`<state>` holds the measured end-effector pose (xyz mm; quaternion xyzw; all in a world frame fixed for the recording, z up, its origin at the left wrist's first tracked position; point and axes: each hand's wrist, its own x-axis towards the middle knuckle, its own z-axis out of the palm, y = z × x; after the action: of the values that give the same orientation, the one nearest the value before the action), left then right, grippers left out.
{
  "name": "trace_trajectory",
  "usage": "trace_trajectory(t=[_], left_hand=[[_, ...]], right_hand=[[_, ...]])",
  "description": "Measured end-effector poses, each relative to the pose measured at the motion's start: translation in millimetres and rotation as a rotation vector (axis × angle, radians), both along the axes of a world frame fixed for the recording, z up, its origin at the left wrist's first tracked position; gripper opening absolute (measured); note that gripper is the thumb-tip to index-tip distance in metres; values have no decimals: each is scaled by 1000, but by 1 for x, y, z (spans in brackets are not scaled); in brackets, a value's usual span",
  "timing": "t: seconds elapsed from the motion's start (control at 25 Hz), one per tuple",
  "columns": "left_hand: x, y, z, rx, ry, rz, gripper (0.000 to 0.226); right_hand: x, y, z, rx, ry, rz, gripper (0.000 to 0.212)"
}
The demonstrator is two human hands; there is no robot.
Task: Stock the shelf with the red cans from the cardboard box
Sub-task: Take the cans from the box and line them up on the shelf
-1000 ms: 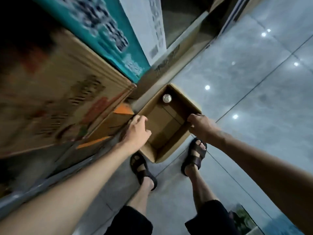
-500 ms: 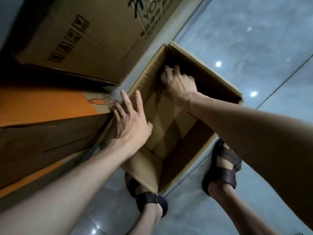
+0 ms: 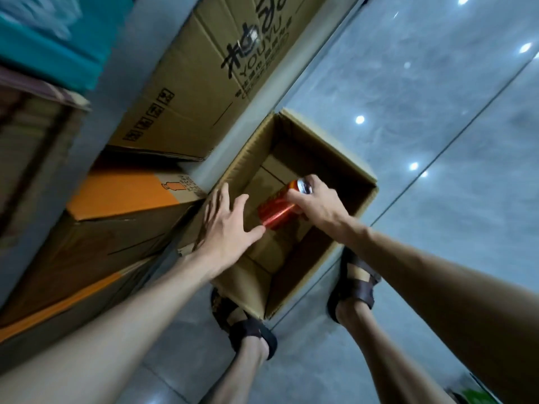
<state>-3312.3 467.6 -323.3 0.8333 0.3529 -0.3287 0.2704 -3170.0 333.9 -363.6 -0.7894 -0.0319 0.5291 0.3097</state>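
An open cardboard box (image 3: 329, 141) stands on the floor between my feet and the shelf. My right hand (image 3: 318, 204) grips a red can (image 3: 277, 211) near its silver top and holds it tilted above the inside of the box. My left hand (image 3: 226, 228) hovers with spread, straight fingers over the box's left wall, its thumb tip next to the can's lower end. No other can shows on the box bottom.
To the left, shelf levels hold a large printed brown carton (image 3: 210, 80), an orange-and-brown carton (image 3: 122, 199) and a teal pack (image 3: 58, 39). Glossy grey floor tiles (image 3: 437, 97) lie to the right. My sandalled feet (image 3: 354, 284) stand at the box's near side.
My right hand, which reached the can at the box's far corner, has closed round it and lifted it toward me. My left hand moved slightly right, toward the can.
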Motion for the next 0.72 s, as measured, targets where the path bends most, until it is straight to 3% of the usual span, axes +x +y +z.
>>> trace_trajectory(t=[0.16, 0.28, 0.4, 0.56, 0.72], left_hand=[[11, -18, 100, -331, -61, 114, 82], [23, -22, 195, -449, -154, 265, 68], [35, -15, 300, -624, -185, 428, 56], [37, 3, 447, -866, -189, 507, 62], [20, 7, 552, -971, -341, 542, 64]], right_hand=[[2, -35, 103, 209, 246, -180, 47], [20, -45, 198, 376, 316, -158, 44], [37, -37, 296, 486, 360, -93, 49], [41, -17, 444, 586, 385, -45, 55], [33, -4, 564, 622, 328, 44, 52]])
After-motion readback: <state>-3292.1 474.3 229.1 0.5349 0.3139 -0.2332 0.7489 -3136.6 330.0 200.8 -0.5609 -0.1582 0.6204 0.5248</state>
